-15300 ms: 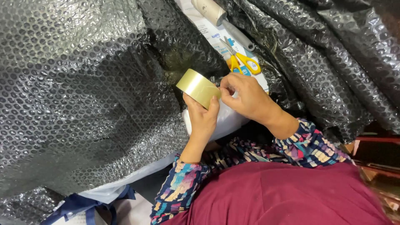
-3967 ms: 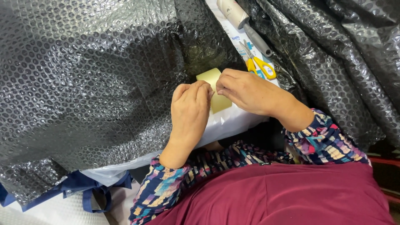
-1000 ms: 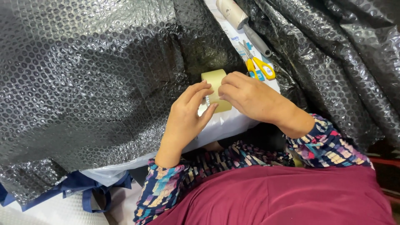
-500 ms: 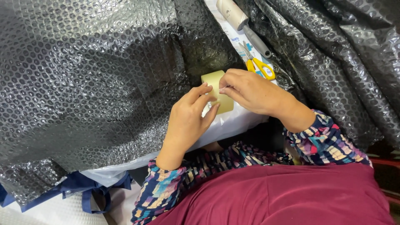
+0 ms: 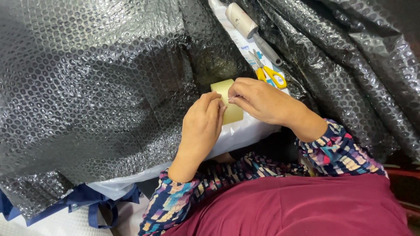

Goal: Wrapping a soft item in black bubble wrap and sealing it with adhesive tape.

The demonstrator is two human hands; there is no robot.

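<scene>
**Two hands work at a roll of tape over black bubble wrap**

Seen from above, the left hand [image 5: 202, 126] curls around a yellowish roll of tape [image 5: 228, 104], steadying it upright against a white package [image 5: 245, 133]. The right hand [image 5: 258, 101] pinches at the roll's top edge with fingertips closed, as if picking at the tape's end. Black bubble wrap [image 5: 96, 96] drapes all around. Yellow-handled scissors [image 5: 269, 72] lie just beyond, within easy reach.

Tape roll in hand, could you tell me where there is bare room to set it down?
Free: the white sheet just below the tape roll, between the left hand and right hand. Crowded: the strip above, taken by scissors and a grey-handled roller. Black bubble wrap covers both sides.
</scene>
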